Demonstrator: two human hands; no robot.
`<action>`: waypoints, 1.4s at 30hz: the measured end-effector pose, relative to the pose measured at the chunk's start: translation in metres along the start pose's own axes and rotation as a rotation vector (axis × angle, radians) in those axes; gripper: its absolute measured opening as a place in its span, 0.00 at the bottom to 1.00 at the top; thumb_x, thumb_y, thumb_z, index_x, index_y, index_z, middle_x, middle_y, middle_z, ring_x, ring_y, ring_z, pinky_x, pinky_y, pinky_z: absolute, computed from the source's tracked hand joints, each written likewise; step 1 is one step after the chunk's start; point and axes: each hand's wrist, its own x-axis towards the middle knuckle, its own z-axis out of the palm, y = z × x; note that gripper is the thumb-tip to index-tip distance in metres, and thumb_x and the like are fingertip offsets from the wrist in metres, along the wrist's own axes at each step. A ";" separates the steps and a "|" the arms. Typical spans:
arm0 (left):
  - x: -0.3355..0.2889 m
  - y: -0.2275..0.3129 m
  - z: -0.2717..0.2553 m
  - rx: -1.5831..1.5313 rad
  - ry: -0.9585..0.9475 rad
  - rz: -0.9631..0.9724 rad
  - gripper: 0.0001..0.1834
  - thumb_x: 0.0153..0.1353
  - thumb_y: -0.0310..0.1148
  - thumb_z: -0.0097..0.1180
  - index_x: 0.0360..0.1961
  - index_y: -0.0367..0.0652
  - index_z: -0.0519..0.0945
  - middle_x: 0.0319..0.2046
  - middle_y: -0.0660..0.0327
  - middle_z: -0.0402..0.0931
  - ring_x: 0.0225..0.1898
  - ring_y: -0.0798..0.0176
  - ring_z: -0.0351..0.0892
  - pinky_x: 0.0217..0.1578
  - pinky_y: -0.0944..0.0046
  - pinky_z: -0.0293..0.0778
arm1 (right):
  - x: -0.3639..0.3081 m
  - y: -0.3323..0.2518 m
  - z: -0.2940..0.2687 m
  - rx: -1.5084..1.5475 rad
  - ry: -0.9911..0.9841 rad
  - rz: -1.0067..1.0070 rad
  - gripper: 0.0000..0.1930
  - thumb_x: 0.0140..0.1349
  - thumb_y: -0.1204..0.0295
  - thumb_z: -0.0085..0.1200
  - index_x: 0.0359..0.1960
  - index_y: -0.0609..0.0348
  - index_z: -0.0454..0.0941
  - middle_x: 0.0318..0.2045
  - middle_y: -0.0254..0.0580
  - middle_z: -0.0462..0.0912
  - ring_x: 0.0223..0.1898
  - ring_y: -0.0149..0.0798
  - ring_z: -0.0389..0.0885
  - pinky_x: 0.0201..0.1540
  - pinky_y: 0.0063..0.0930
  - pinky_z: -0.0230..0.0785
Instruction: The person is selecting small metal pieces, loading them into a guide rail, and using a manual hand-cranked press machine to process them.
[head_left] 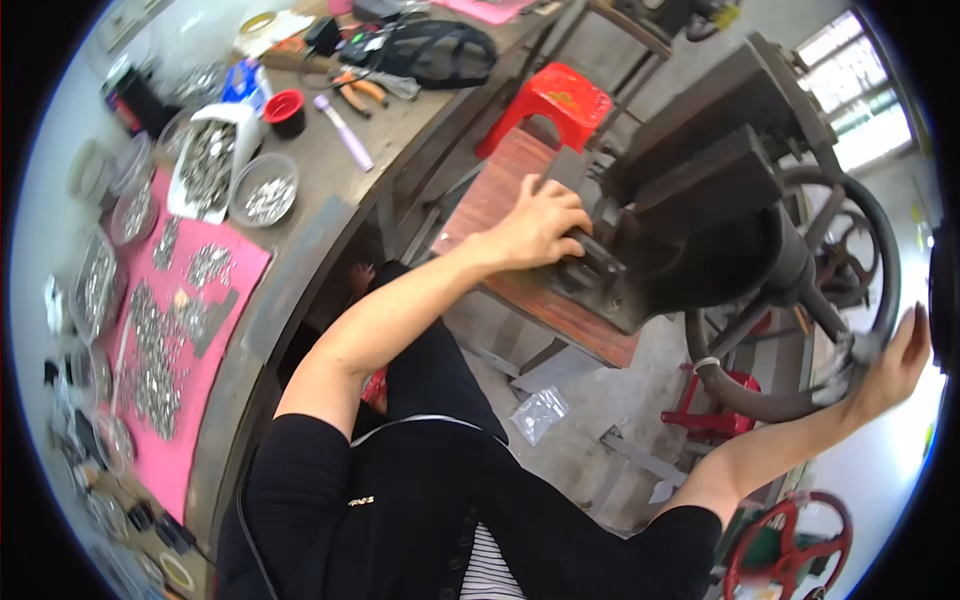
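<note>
At the base of a dark, heavy screw press (700, 215), my left hand (545, 225) rests with its fingers curled over a dark metal block (600, 257). The block sits on the reddish-brown wooden top (500, 185) of the press stand. Whatever lies under the fingers is hidden. Out at the far right, my right hand (900, 365) is beside the rim of the press's large handwheel (885, 250), its fingers stretched out and holding nothing that I can see. The lower part of the rim is slightly blurred near that wrist.
On the left, a workbench carries a pink sheet (225, 255) with small silvery metal parts, a white scoop (240, 140), a clear tub (265, 190), a red cup (285, 113) and pliers (355, 95). Behind the stand is a red stool (560, 100); a red handwheel (790, 545) stands lower right.
</note>
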 end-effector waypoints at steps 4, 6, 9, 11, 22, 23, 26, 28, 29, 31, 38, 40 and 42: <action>-0.046 0.018 -0.004 0.101 0.262 -0.059 0.17 0.54 0.40 0.69 0.44 0.49 0.83 0.42 0.63 0.79 0.57 0.54 0.72 0.66 0.34 0.53 | -0.144 -0.077 0.053 0.362 -0.499 -0.245 0.14 0.63 0.83 0.58 0.51 0.70 0.80 0.46 0.53 0.85 0.50 0.48 0.83 0.59 0.39 0.73; -0.086 0.030 -0.028 0.121 0.420 -0.141 0.18 0.54 0.40 0.69 0.45 0.47 0.82 0.41 0.63 0.79 0.54 0.54 0.73 0.67 0.38 0.54 | -0.202 -0.114 0.105 0.425 -0.713 -0.199 0.23 0.58 0.81 0.63 0.57 0.67 0.76 0.51 0.50 0.81 0.52 0.48 0.80 0.61 0.38 0.69; -0.146 0.055 -0.072 0.198 0.600 -0.284 0.16 0.54 0.37 0.70 0.43 0.46 0.82 0.41 0.63 0.79 0.51 0.55 0.74 0.60 0.47 0.59 | -0.264 -0.149 0.164 0.640 -1.011 -0.067 0.27 0.57 0.78 0.67 0.60 0.65 0.74 0.51 0.49 0.79 0.51 0.47 0.80 0.59 0.36 0.70; -0.191 0.071 -0.097 0.301 0.694 -0.421 0.15 0.55 0.38 0.68 0.42 0.46 0.82 0.41 0.63 0.80 0.50 0.55 0.75 0.57 0.49 0.62 | -0.286 -0.192 0.184 0.829 -1.090 -0.172 0.19 0.60 0.80 0.62 0.55 0.63 0.79 0.45 0.49 0.82 0.45 0.47 0.81 0.54 0.34 0.72; -0.395 0.149 -0.165 0.672 0.798 -1.021 0.15 0.55 0.32 0.69 0.44 0.41 0.83 0.42 0.59 0.80 0.46 0.53 0.74 0.51 0.55 0.67 | -0.406 -0.403 0.200 1.400 -1.234 -0.608 0.15 0.60 0.81 0.60 0.49 0.63 0.79 0.36 0.48 0.81 0.41 0.51 0.80 0.49 0.41 0.68; -0.406 0.148 -0.169 0.673 0.799 -1.025 0.14 0.56 0.32 0.68 0.44 0.40 0.84 0.42 0.59 0.80 0.46 0.53 0.73 0.50 0.55 0.67 | -0.415 -0.411 0.201 1.385 -1.230 -0.653 0.17 0.58 0.81 0.62 0.51 0.63 0.78 0.38 0.48 0.81 0.43 0.50 0.80 0.50 0.42 0.67; -0.427 0.144 -0.174 0.604 0.792 -1.095 0.14 0.58 0.32 0.67 0.45 0.42 0.84 0.42 0.60 0.80 0.46 0.54 0.74 0.50 0.56 0.66 | -0.431 -0.430 0.199 1.430 -1.124 -0.712 0.22 0.55 0.79 0.65 0.53 0.63 0.78 0.45 0.47 0.81 0.48 0.50 0.78 0.51 0.42 0.67; -0.430 0.139 -0.178 0.713 0.789 -1.070 0.15 0.57 0.33 0.67 0.46 0.44 0.85 0.41 0.62 0.79 0.47 0.55 0.74 0.51 0.54 0.65 | -0.439 -0.436 0.199 1.415 -1.151 -0.699 0.26 0.53 0.77 0.68 0.55 0.63 0.78 0.51 0.47 0.79 0.52 0.51 0.77 0.54 0.43 0.67; -0.430 0.137 -0.178 0.831 0.786 -1.045 0.15 0.57 0.34 0.68 0.46 0.46 0.86 0.41 0.64 0.79 0.48 0.56 0.74 0.52 0.53 0.64 | -0.442 -0.440 0.199 1.428 -1.134 -0.682 0.27 0.52 0.76 0.70 0.56 0.62 0.77 0.51 0.47 0.79 0.52 0.51 0.76 0.55 0.43 0.67; -0.429 0.132 -0.178 0.894 0.791 -1.022 0.15 0.57 0.34 0.67 0.47 0.48 0.86 0.42 0.64 0.79 0.49 0.56 0.73 0.53 0.52 0.63 | -0.447 -0.444 0.198 1.438 -1.122 -0.675 0.29 0.51 0.75 0.71 0.57 0.62 0.77 0.51 0.47 0.78 0.53 0.52 0.76 0.56 0.43 0.67; -0.424 0.125 -0.164 0.928 0.817 -0.973 0.17 0.55 0.33 0.69 0.47 0.51 0.86 0.48 0.66 0.81 0.54 0.57 0.75 0.62 0.44 0.55 | -0.468 -0.444 0.198 1.365 -1.056 -0.617 0.32 0.49 0.73 0.73 0.59 0.61 0.76 0.51 0.48 0.78 0.53 0.53 0.77 0.56 0.44 0.67; -0.422 0.131 -0.165 0.947 0.870 -0.871 0.17 0.55 0.32 0.69 0.47 0.48 0.84 0.50 0.66 0.82 0.59 0.56 0.74 0.67 0.42 0.50 | -0.468 -0.444 0.199 1.339 -1.054 -0.635 0.32 0.50 0.71 0.74 0.58 0.61 0.75 0.50 0.49 0.79 0.52 0.52 0.77 0.56 0.44 0.67; -0.428 0.151 -0.156 0.843 1.029 -0.799 0.17 0.62 0.27 0.62 0.52 0.44 0.79 0.53 0.60 0.81 0.61 0.52 0.76 0.71 0.39 0.50 | -0.467 -0.444 0.198 1.345 -1.040 -0.630 0.31 0.50 0.71 0.73 0.57 0.61 0.76 0.49 0.48 0.79 0.52 0.52 0.77 0.56 0.43 0.67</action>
